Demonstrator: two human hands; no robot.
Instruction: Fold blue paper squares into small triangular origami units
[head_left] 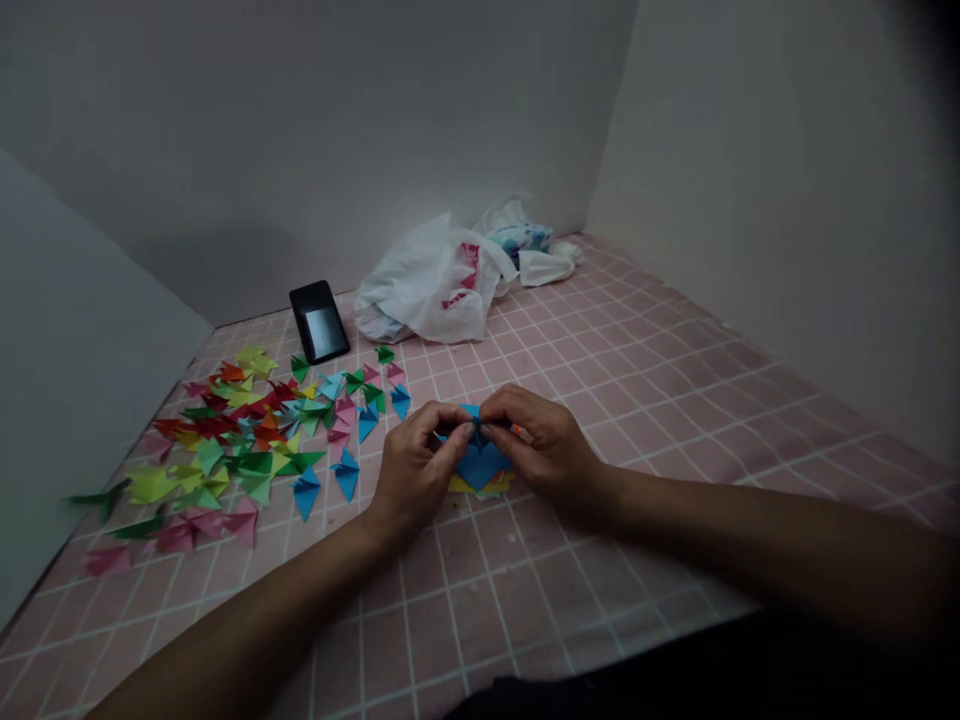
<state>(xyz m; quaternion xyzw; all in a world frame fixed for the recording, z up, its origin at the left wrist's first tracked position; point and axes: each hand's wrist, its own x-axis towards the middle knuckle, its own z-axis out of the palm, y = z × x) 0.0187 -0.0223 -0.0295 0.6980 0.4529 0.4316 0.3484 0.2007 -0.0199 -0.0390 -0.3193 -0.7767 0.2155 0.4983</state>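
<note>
My left hand [424, 455] and my right hand [544, 440] meet at the middle of the table, thumbs and index fingers pinched together. Between the fingertips is a small folded blue paper [478, 435], mostly covered by the fingers, so its exact shape cannot be made out. Just beneath lies a stack of square origami sheets [481, 468], with blue on top and yellow and other colours showing at the lower edge. To the left spread many folded paper cranes [262, 465] in red, green, yellow, pink and blue. A blue crane [346, 475] lies nearest my left hand.
A black phone-like device [319, 322] with a lit screen leans against the back wall. Right of it sit a crumpled white plastic bag [427, 285] and a blue-and-white packet [529, 240]. Pale walls enclose the pink checked tabletop [637, 400].
</note>
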